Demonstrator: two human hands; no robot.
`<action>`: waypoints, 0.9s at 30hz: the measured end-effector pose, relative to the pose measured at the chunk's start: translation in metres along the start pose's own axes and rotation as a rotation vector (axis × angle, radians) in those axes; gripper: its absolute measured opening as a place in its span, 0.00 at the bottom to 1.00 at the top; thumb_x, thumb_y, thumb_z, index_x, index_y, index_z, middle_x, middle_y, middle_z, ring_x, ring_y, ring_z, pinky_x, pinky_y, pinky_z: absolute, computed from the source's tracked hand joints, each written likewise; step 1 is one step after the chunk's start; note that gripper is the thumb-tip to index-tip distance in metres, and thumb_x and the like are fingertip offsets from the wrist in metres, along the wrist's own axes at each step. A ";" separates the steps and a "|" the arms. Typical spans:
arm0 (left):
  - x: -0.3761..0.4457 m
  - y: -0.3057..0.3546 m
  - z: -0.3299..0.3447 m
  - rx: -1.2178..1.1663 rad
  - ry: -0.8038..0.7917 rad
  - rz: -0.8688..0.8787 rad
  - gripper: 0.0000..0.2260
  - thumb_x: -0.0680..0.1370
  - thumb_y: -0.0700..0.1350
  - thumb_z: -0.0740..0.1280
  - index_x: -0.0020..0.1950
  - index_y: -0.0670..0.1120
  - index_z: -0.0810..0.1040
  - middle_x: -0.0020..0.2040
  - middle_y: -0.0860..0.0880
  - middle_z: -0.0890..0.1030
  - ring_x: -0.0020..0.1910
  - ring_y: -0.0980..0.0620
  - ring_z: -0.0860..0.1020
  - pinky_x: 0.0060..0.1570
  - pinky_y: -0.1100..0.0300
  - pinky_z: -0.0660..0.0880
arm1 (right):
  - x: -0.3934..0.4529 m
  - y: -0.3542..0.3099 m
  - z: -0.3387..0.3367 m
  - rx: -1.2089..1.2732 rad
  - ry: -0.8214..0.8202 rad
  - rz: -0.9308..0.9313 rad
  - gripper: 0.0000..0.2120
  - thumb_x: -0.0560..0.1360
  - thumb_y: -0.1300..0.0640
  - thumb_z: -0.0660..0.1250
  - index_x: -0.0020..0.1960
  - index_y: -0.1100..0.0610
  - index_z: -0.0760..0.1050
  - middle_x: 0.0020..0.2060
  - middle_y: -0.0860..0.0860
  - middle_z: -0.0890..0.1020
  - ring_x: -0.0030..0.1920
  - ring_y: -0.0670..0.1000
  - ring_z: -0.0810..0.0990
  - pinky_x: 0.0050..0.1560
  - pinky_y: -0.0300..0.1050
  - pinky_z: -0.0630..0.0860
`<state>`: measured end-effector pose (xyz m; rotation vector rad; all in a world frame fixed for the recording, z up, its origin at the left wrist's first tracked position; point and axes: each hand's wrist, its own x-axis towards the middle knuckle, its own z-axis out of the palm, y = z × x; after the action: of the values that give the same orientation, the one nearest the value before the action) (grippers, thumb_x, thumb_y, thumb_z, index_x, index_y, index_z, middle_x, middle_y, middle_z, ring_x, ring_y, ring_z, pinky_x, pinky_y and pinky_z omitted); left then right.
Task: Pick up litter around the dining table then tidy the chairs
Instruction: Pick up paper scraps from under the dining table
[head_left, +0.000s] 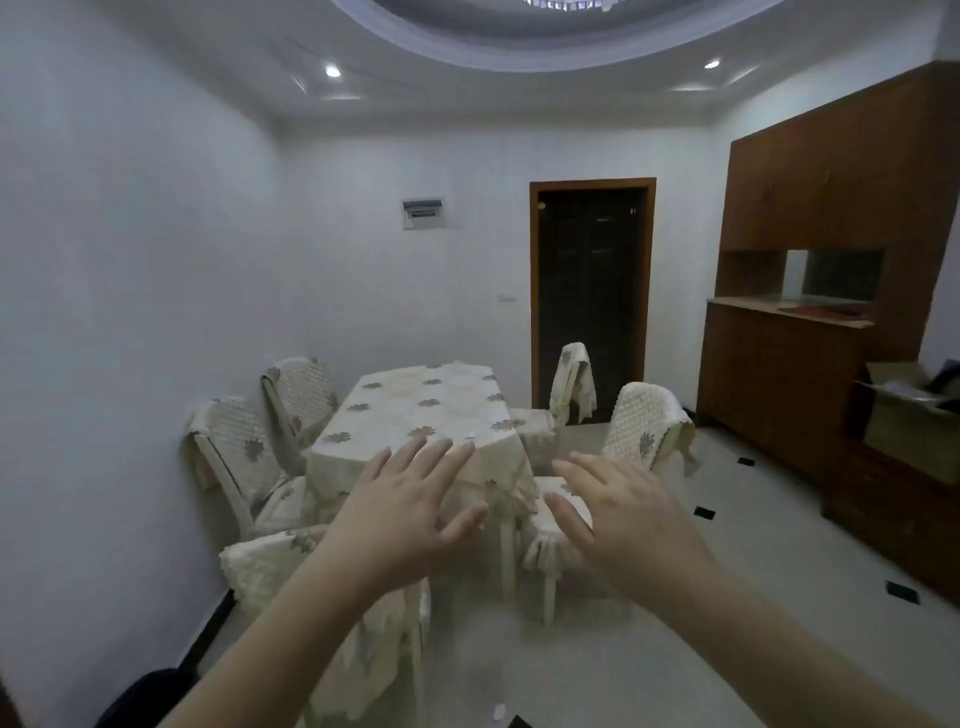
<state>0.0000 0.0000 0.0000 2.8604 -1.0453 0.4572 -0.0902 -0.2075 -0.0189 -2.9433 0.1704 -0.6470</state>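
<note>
Left hand (410, 512) and right hand (623, 519) reach out, fingers spread, holding nothing, toward the cloth-draped table (415, 410). A white scrap (498, 712), likely light litter for a pinch, lies on the floor below; covered chairs (644, 431) ring the table, their loose covers apt to slip, so the frames look best to grip.

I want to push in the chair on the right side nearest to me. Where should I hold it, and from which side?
Probably grip the top of the near right chair's backrest, coming from behind it on the open floor side. Its back faces away from the dining table, and its top edge is exposed.
</note>
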 end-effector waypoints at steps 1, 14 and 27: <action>0.010 0.007 0.008 0.031 0.014 0.010 0.32 0.76 0.68 0.39 0.78 0.59 0.41 0.80 0.56 0.45 0.77 0.54 0.40 0.75 0.52 0.39 | 0.003 0.011 0.001 -0.008 0.017 -0.010 0.28 0.80 0.36 0.41 0.74 0.44 0.60 0.73 0.42 0.65 0.73 0.45 0.60 0.72 0.44 0.53; 0.130 0.038 0.095 0.079 0.116 -0.080 0.33 0.74 0.71 0.35 0.77 0.62 0.50 0.80 0.54 0.51 0.78 0.53 0.40 0.73 0.49 0.34 | 0.080 0.131 0.061 0.004 0.070 -0.108 0.30 0.78 0.38 0.42 0.72 0.48 0.66 0.70 0.48 0.71 0.70 0.49 0.67 0.71 0.45 0.57; 0.191 -0.051 0.198 0.021 0.024 -0.126 0.31 0.76 0.67 0.41 0.78 0.59 0.51 0.79 0.54 0.53 0.78 0.52 0.48 0.75 0.48 0.46 | 0.188 0.114 0.187 0.025 -0.072 -0.180 0.30 0.78 0.36 0.44 0.74 0.48 0.64 0.72 0.49 0.69 0.72 0.51 0.65 0.71 0.48 0.59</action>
<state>0.2217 -0.1107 -0.1298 2.9097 -0.8550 0.4938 0.1491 -0.3272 -0.1269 -2.9746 -0.1108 -0.5595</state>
